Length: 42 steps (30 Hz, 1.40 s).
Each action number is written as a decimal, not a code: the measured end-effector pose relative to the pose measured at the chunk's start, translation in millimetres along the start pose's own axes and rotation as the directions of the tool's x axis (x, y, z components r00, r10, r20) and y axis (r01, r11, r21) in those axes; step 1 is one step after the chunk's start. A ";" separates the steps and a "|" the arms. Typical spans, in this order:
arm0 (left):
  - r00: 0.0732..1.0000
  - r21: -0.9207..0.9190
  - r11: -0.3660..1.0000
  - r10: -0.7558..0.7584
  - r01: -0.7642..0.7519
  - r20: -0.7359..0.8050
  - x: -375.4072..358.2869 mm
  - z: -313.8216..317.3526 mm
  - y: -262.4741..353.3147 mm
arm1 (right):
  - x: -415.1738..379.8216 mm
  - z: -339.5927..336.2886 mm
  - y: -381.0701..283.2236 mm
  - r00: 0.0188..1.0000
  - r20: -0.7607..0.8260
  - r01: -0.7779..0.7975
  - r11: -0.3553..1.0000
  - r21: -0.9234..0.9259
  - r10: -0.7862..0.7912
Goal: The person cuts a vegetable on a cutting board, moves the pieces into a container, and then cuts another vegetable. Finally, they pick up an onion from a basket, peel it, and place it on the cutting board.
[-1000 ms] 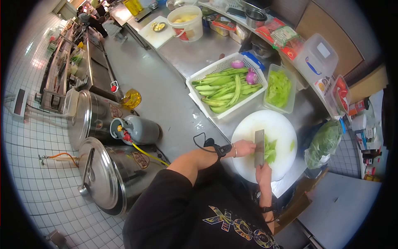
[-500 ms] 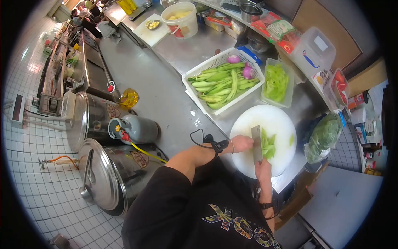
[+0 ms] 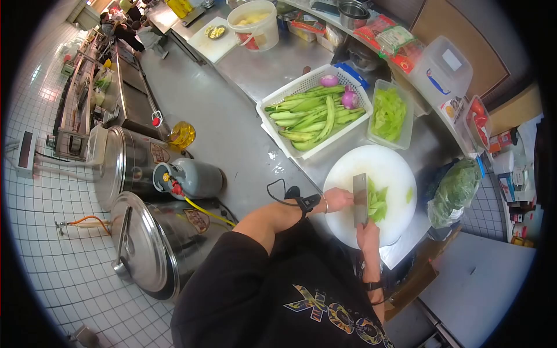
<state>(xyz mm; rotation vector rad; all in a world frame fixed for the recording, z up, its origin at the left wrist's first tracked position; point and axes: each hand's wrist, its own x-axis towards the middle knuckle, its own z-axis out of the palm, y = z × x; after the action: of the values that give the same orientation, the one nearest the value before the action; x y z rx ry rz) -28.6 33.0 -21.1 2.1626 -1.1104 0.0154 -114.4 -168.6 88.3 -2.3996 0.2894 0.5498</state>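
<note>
My right hand (image 3: 368, 234) is closed round the handle of a cleaver (image 3: 360, 198), whose broad blade stands over the round white cutting board (image 3: 339, 165). My left hand (image 3: 338, 200) rests at the blade's left side with its fingers curled in; what they hold, if anything, is hidden. Pale green vegetable slices (image 3: 378, 203) lie in a small heap right of the blade. One stray slice (image 3: 409, 195) sits near the board's right edge. Behind the board, a clear tub (image 3: 390, 116) contains more light green slices.
A white basket (image 3: 278, 137) of long peeled green vegetables and purple onions stands behind the board. To the right lies a bagged leafy green vegetable (image 3: 455, 191). Left are a gas cylinder (image 3: 194, 177) and large steel pots (image 3: 139, 243). People (image 3: 122, 29) are in the far background.
The cleaver blade has tilted slightly, showing more of its flat side. Both hands stay in nearly the same place on the board. The whole view has shifted a little.
</note>
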 end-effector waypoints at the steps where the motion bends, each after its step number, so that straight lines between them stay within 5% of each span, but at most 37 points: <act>1: 1.000 0.006 1.000 -0.027 0.027 0.009 -0.7 1.1 -0.1 | 3.0 8.6 5.0 1.000 -0.001 0.001 1.000 -0.002 -0.001; 7: 0.995 -0.063 0.995 -0.086 0.083 -0.048 -1.0 4.7 10.8 | 7.9 24.2 27.9 0.997 -0.068 0.038 0.999 0.004 -0.038; 9: 0.991 -0.065 0.990 -0.126 0.122 -0.051 6.8 -0.3 16.5 | 6.5 13.7 32.2 0.982 -0.190 0.054 0.979 0.196 -0.016; 10: 0.937 -0.138 0.938 -0.332 0.317 -0.110 11.9 -4.3 23.5 | 0.9 -2.3 23.6 0.979 -0.203 0.040 0.980 0.197 0.001; 11: 0.840 -0.223 0.844 -0.523 0.488 -0.143 16.8 -5.6 30.2 | -5.7 -24.7 4.3 0.994 -0.053 -0.062 0.882 0.468 0.099; 13: 0.629 -0.554 0.524 -0.777 0.647 -0.001 29.2 -5.9 39.2 | -15.2 -47.3 -14.5 0.976 0.146 -0.213 0.602 0.770 0.160; 14: 0.569 -0.819 0.128 -0.777 0.560 0.268 39.6 -11.9 49.9 | -14.6 -55.1 -15.5 0.958 0.243 -0.288 0.473 0.833 0.156; 15: 0.550 -0.847 -0.331 -0.650 0.416 0.525 51.9 -21.5 62.8 | -13.6 -61.8 -17.5 0.923 0.347 -0.385 0.356 0.851 0.167; 16: 0.563 -0.830 -0.349 -0.613 0.435 0.554 61.6 -28.1 78.0 | -11.5 -66.2 -17.7 0.892 0.439 -0.452 0.244 0.858 0.109; 18: 0.758 -0.623 -0.782 -0.417 -0.018 0.502 80.8 -42.8 96.5 | -5.3 -58.8 -8.8 0.876 0.480 -0.478 0.203 0.855 0.039; 21: 0.846 -0.609 -0.793 -0.321 0.005 0.426 89.8 -52.6 93.7 | -2.9 -55.2 -2.0 0.876 0.472 -0.480 0.273 0.834 0.099; 23: 0.825 -0.614 -0.788 -0.324 0.035 0.463 90.6 -47.8 90.3 | -6.3 -54.8 11.9 0.875 0.473 -0.480 0.295 0.826 0.099; 25: 0.674 -0.692 -0.722 -0.526 -0.031 0.518 91.3 -49.8 89.3 | -13.8 -50.5 31.7 0.877 0.456 -0.475 0.398 0.785 0.147; 26: 0.673 -0.687 -0.727 -0.519 -0.023 0.527 82.5 -39.5 74.7 | -19.6 -41.7 52.7 0.876 0.456 -0.478 0.390 0.787 0.155; 28: 0.949 -0.552 -0.831 -0.224 -0.066 0.223 70.4 -18.1 41.6 | -30.5 -29.6 84.3 0.927 0.356 -0.373 0.369 0.851 0.117; 29: 0.949 -0.548 -0.835 -0.218 -0.060 0.228 73.1 -12.6 39.4 | -36.1 -30.2 90.5 0.927 0.353 -0.373 0.365 0.853 0.123; 31: 0.664 -0.815 -0.564 -0.558 0.136 0.497 92.7 -30.2 55.5 | -53.7 -49.2 73.5 0.909 0.334 -0.408 0.376 0.832 0.249; 35: 0.651 -0.779 -0.604 -0.524 0.170 0.549 104.3 -6.2 49.1 | -56.3 -53.4 66.8 0.903 0.384 -0.420 0.211 0.883 0.192; 37: 0.553 -0.695 -0.695 -0.511 0.184 0.658 121.1 -27.7 75.5 | -42.2 -48.9 56.4 0.911 0.371 -0.403 0.203 0.892 0.178; 42: 0.735 -0.649 -0.756 -0.392 0.085 0.554 114.2 -24.9 65.8 | -18.6 -19.9 83.4 0.945 0.298 -0.324 0.293 0.899 0.131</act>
<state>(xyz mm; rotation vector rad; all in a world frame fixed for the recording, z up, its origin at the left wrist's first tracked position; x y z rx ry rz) 3.6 -59.2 70.7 0.2716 0.3662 -0.8723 -152.9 -243.8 64.9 -1.1093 0.6782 0.4926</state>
